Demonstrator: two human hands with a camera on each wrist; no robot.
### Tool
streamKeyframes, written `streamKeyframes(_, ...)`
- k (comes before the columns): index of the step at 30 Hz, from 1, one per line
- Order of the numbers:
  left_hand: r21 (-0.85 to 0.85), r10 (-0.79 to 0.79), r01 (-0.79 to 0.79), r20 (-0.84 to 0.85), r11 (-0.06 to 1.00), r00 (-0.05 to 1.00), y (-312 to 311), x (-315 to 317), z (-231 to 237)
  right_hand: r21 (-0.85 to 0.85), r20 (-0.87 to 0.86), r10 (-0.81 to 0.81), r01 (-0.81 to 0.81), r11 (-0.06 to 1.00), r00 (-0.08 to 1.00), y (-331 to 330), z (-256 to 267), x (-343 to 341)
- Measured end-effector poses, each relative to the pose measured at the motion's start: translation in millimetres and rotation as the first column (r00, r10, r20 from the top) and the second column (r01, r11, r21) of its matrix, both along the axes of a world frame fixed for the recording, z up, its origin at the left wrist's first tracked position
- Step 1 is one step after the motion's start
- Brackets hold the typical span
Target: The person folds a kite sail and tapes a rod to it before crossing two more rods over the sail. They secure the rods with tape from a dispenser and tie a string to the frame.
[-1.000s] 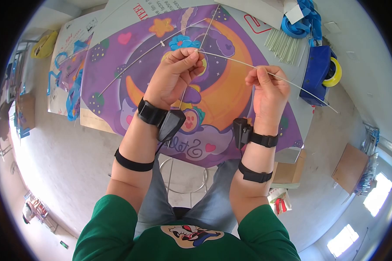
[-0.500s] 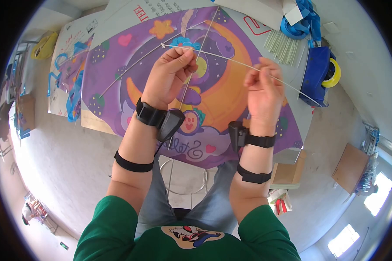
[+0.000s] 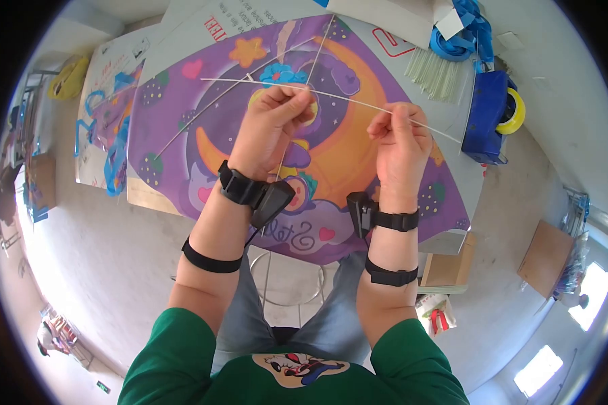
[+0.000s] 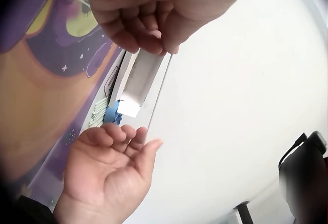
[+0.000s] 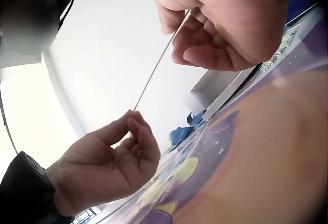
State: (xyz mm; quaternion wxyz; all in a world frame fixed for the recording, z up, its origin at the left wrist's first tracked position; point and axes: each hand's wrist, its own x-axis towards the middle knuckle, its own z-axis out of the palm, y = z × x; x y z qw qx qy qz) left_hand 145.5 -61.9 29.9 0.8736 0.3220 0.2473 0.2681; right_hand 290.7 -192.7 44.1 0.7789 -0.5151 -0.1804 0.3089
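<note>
Both hands hold a thin white rod (image 3: 348, 99) above a purple printed kite sheet (image 3: 172, 135). My left hand (image 3: 267, 128) pinches it between thumb and fingers left of its middle, and the rod's left end sticks out past that hand. Nearer its right end, my right hand (image 3: 400, 152) has thumb and fingers round it. In the left wrist view the rod (image 4: 160, 96) runs straight between the two hands. A long spine rod (image 3: 321, 50) lies along the kite, and another rod (image 3: 209, 104) with a small white fitting lies to its left.
At the back right are a bundle of white rods (image 3: 429, 74), a roll of blue ribbon (image 3: 452, 44) and a blue tape dispenser (image 3: 486, 118) with yellow tape. An open white box (image 3: 392, 17) stands at the back. Blue ribbons (image 3: 118, 158) hang at the left.
The held rod has slid left through my left hand, its left end now well beyond it over the kite. My right hand has shifted left with it.
</note>
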Motion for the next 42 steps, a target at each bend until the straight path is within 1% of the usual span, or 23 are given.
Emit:
streamKeyframes(2, -0.004, 0.030, -0.030, 0.017, 1.000, 0.999, 10.4, -4.7, -2.0, 0.079, -0.093, -0.072, 0.079, 0.994, 0.993, -4.6, 7.0, 6.6)
streamKeyframes(4, -0.010, 0.051, -0.051, 0.030, 0.999, 0.998, 15.2, -5.5, -1.6, 0.094, -0.072, -0.099, 0.105, 0.990, 0.992, -13.6, 6.0, 18.5)
streamKeyframes(6, 0.003, 0.029, -0.028, -0.033, 1.000, 0.999, 11.8, -4.9, 1.6, 0.107, -0.053, -0.132, 0.138, 0.985, 0.990, -20.3, 0.8, 20.9)
streamKeyframes(9, 0.029, -0.043, 0.045, -0.051, 0.999, 0.998, 0.5, 3.6, -4.9, 0.046, -0.090, -0.027, 0.031, 0.998, 0.996, -24.1, -5.6, 8.1)
streamKeyframes(12, 0.050, -0.084, 0.088, -0.081, 0.995, 0.993, -16.3, 13.6, 8.4, -0.038, -0.089, -0.030, 0.026, 0.999, 0.996, -29.2, -6.8, -5.5)
streamKeyframes(13, 0.094, -0.058, 0.071, -0.137, 0.993, 0.989, -19.4, 15.9, 10.3, -0.029, -0.074, -0.073, 0.071, 0.997, 0.995, -34.6, -4.8, -3.7)
streamKeyframes(15, 0.193, -0.060, 0.103, -0.215, 0.976, 0.975, -26.4, 20.5, 7.6, -0.167, -0.010, -0.098, 0.095, 0.981, 0.995, -53.0, 0.2, 5.9)
streamKeyframes(16, 0.206, -0.098, 0.139, -0.196, 0.969, 0.976, -33.6, 29.1, 6.4, -0.154, 0.009, -0.139, 0.139, 0.978, 0.990, -65.7, 2.0, 12.0)
streamKeyframes(18, 0.211, -0.119, 0.181, -0.275, 0.961, 0.954, -49.0, 37.8, 4.7, -0.372, 0.369, -0.101, 0.246, 0.895, 0.924, -88.3, 2.8, 16.6)
streamKeyframes(19, 0.225, -0.119, 0.204, -0.341, 0.953, 0.932, -60.5, 48.2, 6.5, -0.444, 0.420, -0.102, 0.302, 0.843, 0.902, -100.3, 9.6, 17.8)
streamKeyframes(20, 0.234, -0.122, 0.213, -0.351, 0.948, 0.929, -70.0, 58.0, 5.8, -0.437, 0.411, -0.114, 0.305, 0.846, 0.905, -113.2, 9.5, 20.0)
streamKeyframes(22, 0.418, -0.128, 0.385, -0.524, 0.823, 0.842, -88.4, 81.0, 4.8, -0.562, 0.645, -0.004, 0.478, 0.675, 0.764, -142.5, 8.7, 30.5)
streamKeyframes(24, 0.445, -0.132, 0.443, -0.574, 0.778, 0.808, -109.2, 99.1, 1.7, -0.590, 0.608, -0.051, 0.494, 0.639, 0.792, -168.0, 1.2, 35.8)
streamKeyframes(26, 0.468, -0.126, 0.499, -0.625, 0.730, 0.770, -120.9, 111.1, 0.7, -0.600, 0.663, -0.068, 0.583, 0.548, 0.745, -186.2, -6.4, 36.2)
streamKeyframes(29, 0.481, -0.086, 0.558, -0.701, 0.677, 0.708, -127.9, 119.5, -3.8, -0.568, 0.711, -0.052, 0.616, 0.546, 0.701, -199.2, -23.2, 46.3)
streamKeyframes(31, 0.696, 0.098, 0.644, -0.699, 0.317, 0.708, -124.3, 120.2, -7.5, -0.556, 0.736, -0.035, 0.632, 0.540, 0.676, -201.2, -28.8, 55.6)
streamKeyframes(32, 0.690, 0.102, 0.656, -0.708, 0.306, 0.698, -121.8, 120.0, -10.3, -0.543, 0.772, 0.000, 0.658, 0.521, 0.636, -202.6, -28.4, 58.7)
streamKeyframes(33, 0.763, 0.147, 0.631, -0.646, 0.137, 0.749, -118.9, 121.1, -13.2, -0.530, 0.803, 0.039, 0.683, 0.502, 0.594, -204.4, -28.1, 60.6)
streamKeyframes(34, 0.809, 0.174, 0.586, -0.573, -0.036, 0.801, -119.4, 123.4, -9.7, -0.535, 0.796, 0.031, 0.679, 0.503, 0.604, -206.2, -28.9, 62.4)
streamKeyframes(35, 0.804, 0.173, 0.593, -0.578, -0.044, 0.797, -120.8, 126.3, -6.0, -0.534, 0.799, 0.025, 0.691, 0.487, 0.600, -208.2, -29.3, 64.8)
streamKeyframes(37, 0.810, 0.102, 0.521, -0.514, -0.269, 0.852, -123.0, 134.7, 1.5, -0.533, 0.801, 0.013, 0.703, 0.472, 0.598, -211.3, -26.2, 67.6)
streamKeyframes(40, 0.843, 0.015, 0.439, -0.457, -0.311, 0.889, -125.9, 150.3, -3.6, -0.560, 0.786, 0.030, 0.689, 0.459, 0.618, -213.6, -21.3, 68.4)
streamKeyframes(42, 0.835, -0.002, 0.460, -0.483, -0.300, 0.875, -126.1, 159.4, -10.7, -0.571, 0.772, 0.029, 0.673, 0.470, 0.635, -215.2, -22.8, 69.6)
